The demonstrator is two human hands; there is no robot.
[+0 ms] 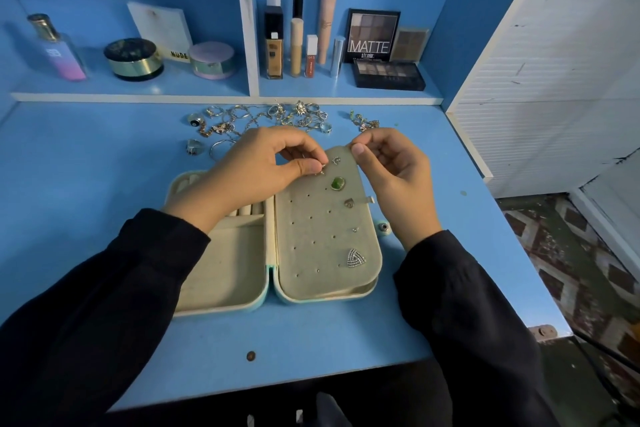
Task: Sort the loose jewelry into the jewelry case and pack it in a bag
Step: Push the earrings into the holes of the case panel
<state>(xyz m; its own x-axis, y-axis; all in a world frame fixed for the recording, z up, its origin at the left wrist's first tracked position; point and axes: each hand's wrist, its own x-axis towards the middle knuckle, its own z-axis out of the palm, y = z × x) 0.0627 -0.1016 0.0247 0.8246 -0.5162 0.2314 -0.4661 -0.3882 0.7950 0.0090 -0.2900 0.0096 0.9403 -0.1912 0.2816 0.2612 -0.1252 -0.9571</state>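
The jewelry case (221, 263) is lying open and flat, its beige lining facing up and its pale teal shell showing at the edges. Its perforated earring panel (311, 236) is covering the case's right half and carrying a green stone piece (337, 183), a heart stud (336, 160) and a triangular crystal piece (355, 258). The left hand (256, 170) is pinching a small earring (322, 167) at the panel's top, while the right hand (391, 177) is pinching the panel's top edge. The loose jewelry (259, 120), rings and chains, is lying heaped just beyond the case's far end.
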